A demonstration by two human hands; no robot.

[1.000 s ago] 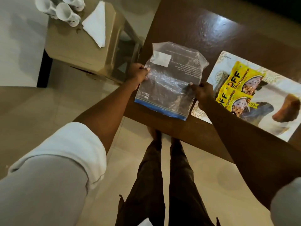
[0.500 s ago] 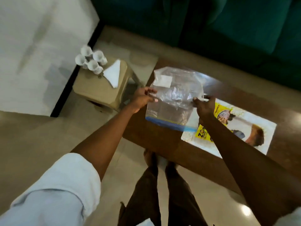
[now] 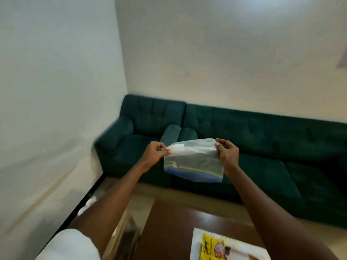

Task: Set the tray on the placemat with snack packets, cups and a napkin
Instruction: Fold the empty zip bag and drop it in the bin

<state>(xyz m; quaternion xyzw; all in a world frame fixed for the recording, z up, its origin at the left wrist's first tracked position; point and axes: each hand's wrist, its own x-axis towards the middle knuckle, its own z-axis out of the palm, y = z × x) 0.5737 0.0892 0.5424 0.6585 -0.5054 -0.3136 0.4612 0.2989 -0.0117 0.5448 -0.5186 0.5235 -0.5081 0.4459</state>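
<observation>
I had both hands raised in front of the green sofa [image 3: 262, 147], with a clear zip bag [image 3: 193, 162] stretched between them in the air, well above the far edge of the table [image 3: 174, 222]. The left hand [image 3: 154, 156] pinched the bag's upper left corner, thumb against curled fingers, just beside a white label. The right hand [image 3: 228, 156] gripped the upper right corner, fingers bent round the film. The bag hung with its blue and yellow zip strip lowest, and it looked limp and empty to me, though blur kept me from being sure.

Of the task's things, I could see only the yellow snack packet [image 3: 212, 246], lying on the placemat [image 3: 196, 239], which sat on the table in from its left edge and was cut off by the bottom of the view. No tray, cup or napkin was clearly in view. A pale smear beyond the table's left edge was too blurred to name.

I judged the step to be dealing with the emptied bag, early in the task, with packets out and the rest unplaced. The next move, as I saw it, called for setting the bag aside clear of the placemat, then freeing both hands for the tray.
</observation>
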